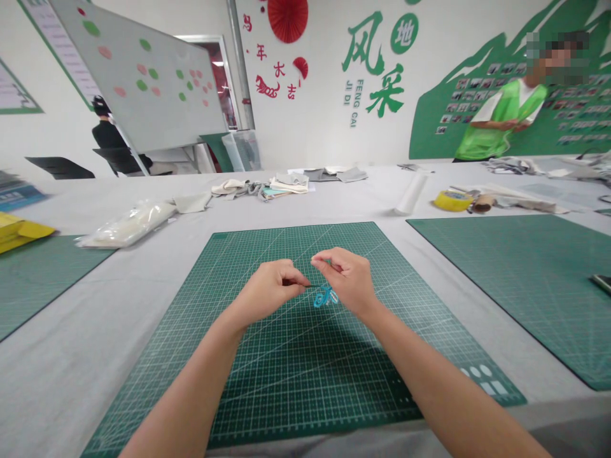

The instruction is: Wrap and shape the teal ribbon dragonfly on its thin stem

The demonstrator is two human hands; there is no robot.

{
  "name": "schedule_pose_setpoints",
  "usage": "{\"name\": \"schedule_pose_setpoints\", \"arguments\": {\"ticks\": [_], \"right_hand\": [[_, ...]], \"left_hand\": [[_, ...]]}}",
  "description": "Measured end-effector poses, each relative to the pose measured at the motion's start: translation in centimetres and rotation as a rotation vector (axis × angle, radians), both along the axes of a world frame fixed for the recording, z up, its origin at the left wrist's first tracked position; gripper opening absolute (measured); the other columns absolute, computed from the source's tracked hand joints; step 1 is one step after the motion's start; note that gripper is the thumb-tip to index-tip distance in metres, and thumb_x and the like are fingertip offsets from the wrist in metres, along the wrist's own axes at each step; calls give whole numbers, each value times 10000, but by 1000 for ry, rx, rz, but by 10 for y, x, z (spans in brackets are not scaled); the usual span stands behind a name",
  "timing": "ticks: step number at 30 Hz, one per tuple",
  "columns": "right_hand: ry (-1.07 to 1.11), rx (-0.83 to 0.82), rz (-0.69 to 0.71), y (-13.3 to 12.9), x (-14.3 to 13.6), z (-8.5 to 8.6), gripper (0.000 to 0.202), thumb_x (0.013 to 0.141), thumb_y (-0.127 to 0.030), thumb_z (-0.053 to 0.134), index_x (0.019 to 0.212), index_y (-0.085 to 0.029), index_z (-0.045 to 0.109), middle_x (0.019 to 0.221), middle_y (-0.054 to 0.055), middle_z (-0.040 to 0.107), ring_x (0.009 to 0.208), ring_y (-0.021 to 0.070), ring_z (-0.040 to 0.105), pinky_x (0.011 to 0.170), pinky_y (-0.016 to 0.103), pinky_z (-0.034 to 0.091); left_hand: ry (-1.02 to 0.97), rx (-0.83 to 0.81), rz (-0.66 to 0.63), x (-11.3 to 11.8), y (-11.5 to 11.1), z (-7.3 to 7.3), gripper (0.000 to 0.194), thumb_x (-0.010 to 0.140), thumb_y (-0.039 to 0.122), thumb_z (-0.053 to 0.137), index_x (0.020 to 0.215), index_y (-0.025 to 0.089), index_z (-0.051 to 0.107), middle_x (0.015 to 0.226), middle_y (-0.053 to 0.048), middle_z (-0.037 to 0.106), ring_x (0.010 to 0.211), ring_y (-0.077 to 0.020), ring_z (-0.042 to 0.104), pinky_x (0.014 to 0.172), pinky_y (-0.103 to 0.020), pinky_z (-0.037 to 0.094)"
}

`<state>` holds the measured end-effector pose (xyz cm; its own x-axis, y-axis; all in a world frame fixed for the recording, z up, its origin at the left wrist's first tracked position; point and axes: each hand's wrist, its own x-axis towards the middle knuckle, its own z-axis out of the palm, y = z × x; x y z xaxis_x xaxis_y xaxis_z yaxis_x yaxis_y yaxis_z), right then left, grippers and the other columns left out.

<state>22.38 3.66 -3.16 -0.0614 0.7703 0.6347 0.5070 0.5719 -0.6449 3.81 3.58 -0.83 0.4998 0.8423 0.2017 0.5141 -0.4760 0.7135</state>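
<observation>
Over the middle of a green cutting mat (296, 381), both hands are raised close together. My left hand (279, 283) pinches a thin dark strand or stick whose end points right. A small blue and white item (325, 297) hangs by that strand, between the hands and just below the fingertips. My right hand (346, 273) has thumb and forefinger pressed together at the upper right of the item; whatever those fingertips hold is too small to make out.
Another cutting mat (515, 273) lies at the right, with yellow tape (451, 200) behind it. A plastic-wrapped packet (131, 224) is at left. Folded cloths (289, 183) lie farther back. A person in a green vest (508, 117) stands across the table.
</observation>
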Motion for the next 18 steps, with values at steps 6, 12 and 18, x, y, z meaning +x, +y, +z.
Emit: {"name": "schedule_pose_setpoints", "arguments": {"ticks": [6, 12, 18], "right_hand": [[322, -447, 198, 20, 8, -4, 141, 696, -329, 742, 686, -195, 700, 462, -83, 341, 479, 88, 287, 496, 255, 243], [543, -798, 369, 23, 4, -12, 248, 597, -363, 793, 675, -161, 672, 526, -48, 502, 468, 67, 340, 447, 231, 203], [636, -920, 381, 19, -3, -13, 208, 560, -270, 784, 643, -157, 631, 472, -84, 419, 402, 29, 175, 413, 238, 60]], "left_hand": [[-93, -103, -69, -2, -3, 10, 123, 752, 164, 653, 778, 211, 764, 702, 0, 608, 671, -127, 552, 646, -267, 411], [-288, -260, 11, -3, -3, 11, 84, 752, 239, 680, 749, 166, 720, 699, -8, 626, 668, -127, 532, 631, -263, 388], [-491, -331, 196, -4, 2, 6, 198, 688, 292, 734, 847, 174, 726, 654, 15, 591, 561, -91, 431, 541, -238, 324]]}}
